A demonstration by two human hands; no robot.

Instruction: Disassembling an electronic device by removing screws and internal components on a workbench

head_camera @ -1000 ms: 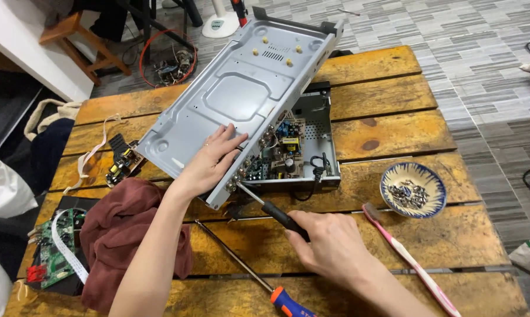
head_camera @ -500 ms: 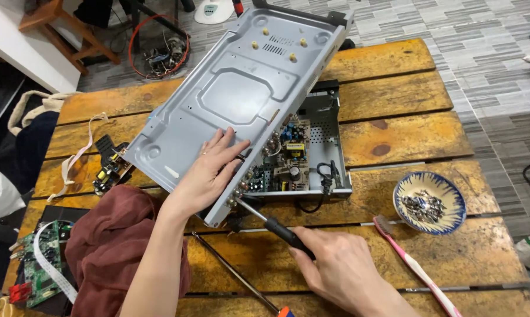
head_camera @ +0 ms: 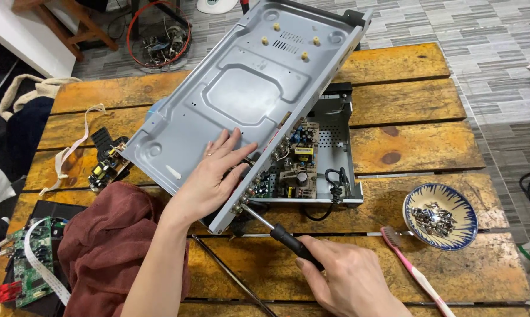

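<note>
The left hand (head_camera: 215, 179) lies flat, fingers spread, on the tilted grey metal cover (head_camera: 241, 100) and props it up by pressure, not by a grasp. The right hand (head_camera: 353, 282) is clenched round the black handle of a screwdriver (head_camera: 277, 230), whose tip meets the cover's lower edge near the rear connectors. The open chassis (head_camera: 329, 158) with its circuit boards sits on the wooden counter (head_camera: 418, 111), under the raised cover.

Risks, as judged:
- The cover rests on its edge; if the flat hand slips, it could drop onto the exposed boards.
- The driver enters at a shallow angle, so the tip could cam out and strike a connector or the left fingers close by.
- A freed screw could fall into the chassis.

Surroundings: a blue patterned bowl (head_camera: 441, 216) of screws and a pink toothbrush (head_camera: 409, 267) lie near the right hand. A thin metal rod (head_camera: 230, 273) crosses the counter beside the left forearm. A dark red cloth (head_camera: 109, 249) and a green circuit board (head_camera: 30, 270) crowd the left side.
</note>
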